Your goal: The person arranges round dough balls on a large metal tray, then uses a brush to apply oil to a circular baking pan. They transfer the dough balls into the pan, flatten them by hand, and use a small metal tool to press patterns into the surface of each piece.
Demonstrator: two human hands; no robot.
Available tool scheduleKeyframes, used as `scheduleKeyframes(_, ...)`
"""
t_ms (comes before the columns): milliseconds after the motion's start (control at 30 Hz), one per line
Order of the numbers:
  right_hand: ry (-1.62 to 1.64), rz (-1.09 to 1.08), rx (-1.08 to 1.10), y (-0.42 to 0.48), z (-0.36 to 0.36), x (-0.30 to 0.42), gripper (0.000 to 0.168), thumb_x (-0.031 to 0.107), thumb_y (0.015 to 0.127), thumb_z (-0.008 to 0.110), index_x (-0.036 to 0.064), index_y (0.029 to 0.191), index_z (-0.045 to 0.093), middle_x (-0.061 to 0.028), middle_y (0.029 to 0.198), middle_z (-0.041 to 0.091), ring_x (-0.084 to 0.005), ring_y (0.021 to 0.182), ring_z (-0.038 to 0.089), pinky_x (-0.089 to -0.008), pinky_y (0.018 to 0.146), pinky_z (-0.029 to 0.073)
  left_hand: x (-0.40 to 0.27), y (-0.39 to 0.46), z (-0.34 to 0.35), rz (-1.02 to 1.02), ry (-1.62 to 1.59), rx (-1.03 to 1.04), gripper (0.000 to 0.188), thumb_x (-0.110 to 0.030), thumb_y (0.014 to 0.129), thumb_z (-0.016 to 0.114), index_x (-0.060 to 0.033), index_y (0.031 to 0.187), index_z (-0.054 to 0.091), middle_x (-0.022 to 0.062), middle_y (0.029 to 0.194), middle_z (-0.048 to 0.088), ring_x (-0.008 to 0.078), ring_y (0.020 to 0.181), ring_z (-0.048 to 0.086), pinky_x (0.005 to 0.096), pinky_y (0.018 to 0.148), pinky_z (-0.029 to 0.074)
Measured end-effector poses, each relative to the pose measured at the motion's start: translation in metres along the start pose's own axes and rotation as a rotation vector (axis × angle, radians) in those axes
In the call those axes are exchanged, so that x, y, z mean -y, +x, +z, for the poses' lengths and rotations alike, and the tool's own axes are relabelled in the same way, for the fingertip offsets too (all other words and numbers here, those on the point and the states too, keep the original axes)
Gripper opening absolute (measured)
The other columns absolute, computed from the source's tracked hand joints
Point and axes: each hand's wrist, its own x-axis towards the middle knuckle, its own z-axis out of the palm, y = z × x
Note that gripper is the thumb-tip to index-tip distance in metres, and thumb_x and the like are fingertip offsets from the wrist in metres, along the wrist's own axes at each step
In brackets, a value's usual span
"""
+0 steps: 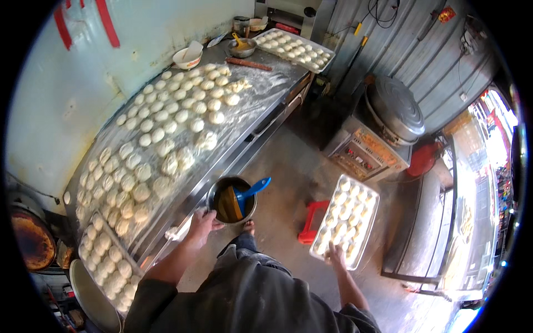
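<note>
My left hand (203, 226) grips the rim of a round metal pot (211, 195) at its near left side. Inside the pot a flat brush with a blue handle (255, 188) leans in brownish liquid. To the right, my right hand (336, 254) holds the near end of a metal baking tray (372, 224) filled with rows of pale dough balls (345, 212). Its fingers are partly hidden at the tray's edge. Below and left of this tray a red stool (309, 222) shows; whether they touch cannot be seen.
A floured steel worktable (250, 95) carries many dough pieces (158, 110), a rolling pin (249, 64) and bowls. Filled trays sit at its far end (306, 39) and near end (120, 245). A lidded round pan (393, 110) tops a metal cabinet (366, 152). A glass-sided stand (462, 233) is at right.
</note>
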Motion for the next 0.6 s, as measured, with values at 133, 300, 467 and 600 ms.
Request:
scheduleKeyframes(133, -0.180, 0.223, 0.000, 0.058, -0.020, -0.116, 0.057, 0.051, 0.094, 0.055, -0.005, 0.091, 0.066, -0.0157, 0.064, 0.065, -0.0261, 0.054, 0.065, -0.0388, 0.052, 0.053, -0.082, 0.110, 0.063, 0.049, -0.133, -0.040, 0.019, -0.011, 0.098, 0.052, 0.0061, 0.106, 0.054, 0.0145, 0.095, 0.064, 0.0263, 0.085, 0.070, 0.0407, 0.076, 0.063)
scheduleKeyframes(300, -0.010, 0.233, 0.108, 0.116, -0.031, -0.060, 0.058, 0.051, 0.096, 0.055, -0.007, 0.090, 0.060, -0.0178, 0.070, 0.064, -0.0288, 0.055, 0.065, -0.0429, 0.047, 0.056, -0.155, 0.270, 0.086, 0.147, -0.260, -0.128, 0.018, -0.007, 0.096, 0.053, 0.0084, 0.105, 0.051, 0.0180, 0.097, 0.062, 0.0345, 0.080, 0.070, 0.0408, 0.074, 0.065)
scheduleKeyframes(467, 0.219, 0.143, 0.171, 0.247, -0.053, 0.040, 0.056, 0.049, 0.095, 0.058, -0.007, 0.102, 0.057, -0.0183, 0.071, 0.065, -0.0281, 0.055, 0.065, -0.0402, 0.049, 0.057, -0.249, 0.377, 0.132, 0.215, -0.281, -0.276, 0.021, -0.011, 0.099, 0.047, 0.0087, 0.105, 0.052, 0.0213, 0.103, 0.064, 0.0355, 0.085, 0.069, 0.0408, 0.076, 0.065)
scheduleKeyframes(600, 0.350, -0.019, 0.162, 0.407, -0.074, 0.104, 0.056, 0.049, 0.095, 0.061, -0.006, 0.106, 0.056, -0.0165, 0.069, 0.065, -0.0252, 0.053, 0.065, -0.0383, 0.047, 0.056, -0.311, 0.471, 0.142, 0.179, -0.332, -0.390, 0.015, -0.009, 0.099, 0.047, 0.0061, 0.100, 0.048, 0.0185, 0.097, 0.059, 0.0349, 0.087, 0.067, 0.0472, 0.080, 0.064)
